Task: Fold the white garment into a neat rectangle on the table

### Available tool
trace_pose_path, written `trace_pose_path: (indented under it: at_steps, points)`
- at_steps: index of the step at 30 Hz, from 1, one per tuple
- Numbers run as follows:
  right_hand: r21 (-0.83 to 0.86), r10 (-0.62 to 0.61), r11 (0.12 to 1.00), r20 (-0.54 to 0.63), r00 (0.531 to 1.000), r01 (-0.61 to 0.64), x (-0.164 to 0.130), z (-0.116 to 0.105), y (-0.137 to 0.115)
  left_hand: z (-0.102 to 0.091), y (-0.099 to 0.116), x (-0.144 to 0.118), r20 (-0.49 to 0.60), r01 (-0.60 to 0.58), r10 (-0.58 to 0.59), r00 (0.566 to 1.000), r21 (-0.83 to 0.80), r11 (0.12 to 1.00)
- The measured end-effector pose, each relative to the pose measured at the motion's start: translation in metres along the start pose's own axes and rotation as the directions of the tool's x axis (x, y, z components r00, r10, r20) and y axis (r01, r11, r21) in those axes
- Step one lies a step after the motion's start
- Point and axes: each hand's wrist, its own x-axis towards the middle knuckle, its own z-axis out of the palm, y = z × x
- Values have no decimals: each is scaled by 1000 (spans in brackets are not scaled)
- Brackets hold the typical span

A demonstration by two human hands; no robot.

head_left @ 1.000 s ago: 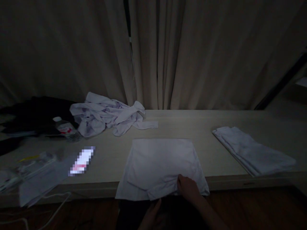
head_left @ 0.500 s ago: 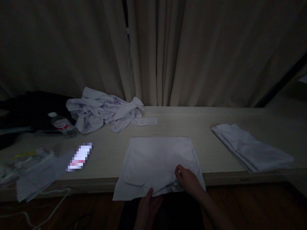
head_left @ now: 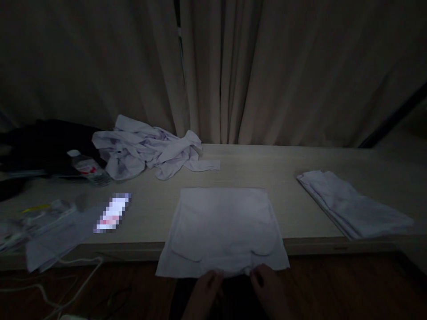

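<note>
1. At the near edge of the counter, a flat white garment lay spread out, its lower hem hanging a little over the edge toward the person.
2. The left hand and the right hand sat just beside each other at the middle of that hem. The fingers of both appeared curled onto the cloth, but the dim light made it impossible to tell how firmly they pinched it, or whether they only touched it.
3. Because part of the garment overhung the edge, a loose hold could have let it slide off toward the floor.
4. With both hands so close together at the centre, the outer corners were unsupported; lifting from there could have made them droop and crease the smoothed cloth.
5. The poor light could have hidden a wrinkle or uneven edge.
6. A crumpled pile of white clothes, a water bottle and a folded stack lay well apart from the hands.
</note>
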Motion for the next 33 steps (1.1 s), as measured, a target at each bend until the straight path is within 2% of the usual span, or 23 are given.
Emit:
trace_pose_path:
  at_steps: [1, 3, 4, 6, 9, 12, 14, 16, 20, 21, 23, 26, 28, 33]
  points:
    - [-34, -38, 999, -17, 999, 38, -5, 6, 6, 2, 7, -1, -42, -150, 159, 986, 176, 973]
    - [-83, -107, 991, -47, 993, 103, -9, 13, 10, 8, 19, 2, -2, -340, 397, 918, 509, 790]
    - [-93, -129, 988, -61, 990, 123, -8, 16, 10, 13, 24, 6, 52, -369, 437, 898, 631, 682]
    - [-87, -156, 985, -90, 984, 148, -6, 18, 9, 20, 30, 18, 140, -367, 423, 895, 770, 521]
    - [-37, -186, 982, -131, 974, 183, -3, 17, 8, 21, 37, 33, 191, -374, 413, 890, 824, 426]
    - [-42, -182, 983, -134, 974, 177, -2, 12, 8, 10, 46, 40, 176, -424, 495, 851, 787, 449]
    - [-110, -169, 981, -109, 979, 157, 1, 9, 4, 1, 52, 43, 157, -461, 564, 811, 765, 450]
    - [-210, -163, 968, -111, 980, 137, 6, 10, -3, -6, 57, 45, 190, -507, 619, 762, 770, 388]
    - [-315, -171, 943, -182, 968, 108, 16, 20, -17, -12, 64, 51, 350, -601, 645, 679, 769, 216]
    - [-313, -177, 943, -195, 965, 110, 18, 23, -19, -14, 65, 52, 373, -623, 651, 662, 756, 201]
    - [-294, -182, 949, -206, 961, 117, 18, 28, -22, -17, 68, 54, 373, -652, 668, 644, 723, 226]
    - [-243, -189, 960, -181, 965, 143, 13, 34, -22, -22, 71, 56, 299, -650, 679, 670, 678, 343]
    - [-200, -238, 959, -185, 954, 200, 9, 37, -21, -23, 73, 57, 265, -643, 678, 686, 658, 393]
    - [-167, -334, 939, -239, 912, 300, 5, 44, -21, -23, 78, 54, 236, -624, 672, 702, 659, 420]
